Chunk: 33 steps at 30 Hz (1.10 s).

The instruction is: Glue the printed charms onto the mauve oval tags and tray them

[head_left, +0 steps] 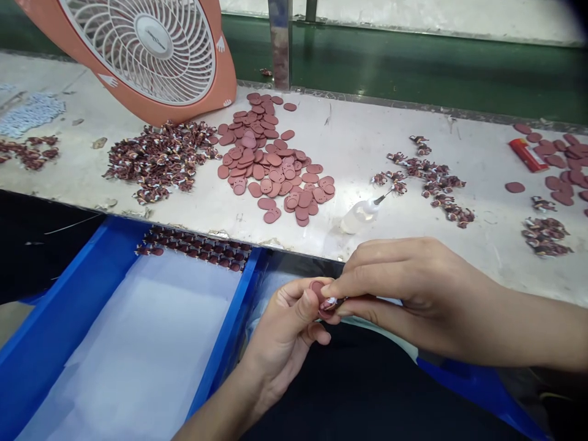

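Note:
My left hand [287, 334] pinches a small maroon oval piece [318, 288] between thumb and fingers, just below the table's front edge. My right hand [413, 288] comes in from the right, its fingertips pressed together on a tiny brown-and-white figure [329, 304] held against that oval. Both hands meet over my dark lap. On the table behind them lies a pile of the same maroon ovals [275, 165] and a heap of small figures [160, 158].
A small clear glue bottle [361, 215] lies on the white table [358, 147] just beyond my hands. A blue tray [59, 318] lined with white sheet holds rows of finished pieces [197, 246]. An orange fan [151, 49] stands back left. More figures [432, 180] and ovals [560, 165] lie right.

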Motion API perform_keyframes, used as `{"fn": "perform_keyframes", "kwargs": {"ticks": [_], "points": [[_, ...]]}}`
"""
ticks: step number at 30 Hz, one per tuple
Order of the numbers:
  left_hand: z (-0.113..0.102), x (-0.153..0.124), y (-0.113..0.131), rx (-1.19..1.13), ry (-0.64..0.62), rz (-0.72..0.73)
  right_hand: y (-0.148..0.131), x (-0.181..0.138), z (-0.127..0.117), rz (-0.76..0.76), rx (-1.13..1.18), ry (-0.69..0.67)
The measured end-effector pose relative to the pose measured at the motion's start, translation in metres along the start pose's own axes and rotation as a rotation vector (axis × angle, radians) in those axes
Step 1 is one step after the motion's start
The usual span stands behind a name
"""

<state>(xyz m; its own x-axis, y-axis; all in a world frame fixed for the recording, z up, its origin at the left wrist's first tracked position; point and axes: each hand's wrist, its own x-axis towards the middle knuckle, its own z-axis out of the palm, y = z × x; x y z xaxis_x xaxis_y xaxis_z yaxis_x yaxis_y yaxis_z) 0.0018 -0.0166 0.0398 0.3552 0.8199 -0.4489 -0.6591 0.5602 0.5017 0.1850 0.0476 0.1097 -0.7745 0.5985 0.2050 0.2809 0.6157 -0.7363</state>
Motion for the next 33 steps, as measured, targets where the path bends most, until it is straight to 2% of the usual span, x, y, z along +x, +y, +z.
{"fn": "perform_keyframes", "kwargs": {"ticks": [20, 28, 33], "points": [[-0.004, -0.003, 0.000, -0.040, 0.002, 0.011, -0.004, 0.007, 0.003, -0.005, 0.007, -0.023], [-0.012, -0.001, 0.002, -0.084, -0.088, 0.011, -0.010, 0.011, -0.001, 0.008, 0.007, -0.076], [-0.019, 0.002, 0.003, -0.112, -0.095, -0.006, -0.009, 0.011, 0.002, 0.002, -0.023, 0.026]]}}
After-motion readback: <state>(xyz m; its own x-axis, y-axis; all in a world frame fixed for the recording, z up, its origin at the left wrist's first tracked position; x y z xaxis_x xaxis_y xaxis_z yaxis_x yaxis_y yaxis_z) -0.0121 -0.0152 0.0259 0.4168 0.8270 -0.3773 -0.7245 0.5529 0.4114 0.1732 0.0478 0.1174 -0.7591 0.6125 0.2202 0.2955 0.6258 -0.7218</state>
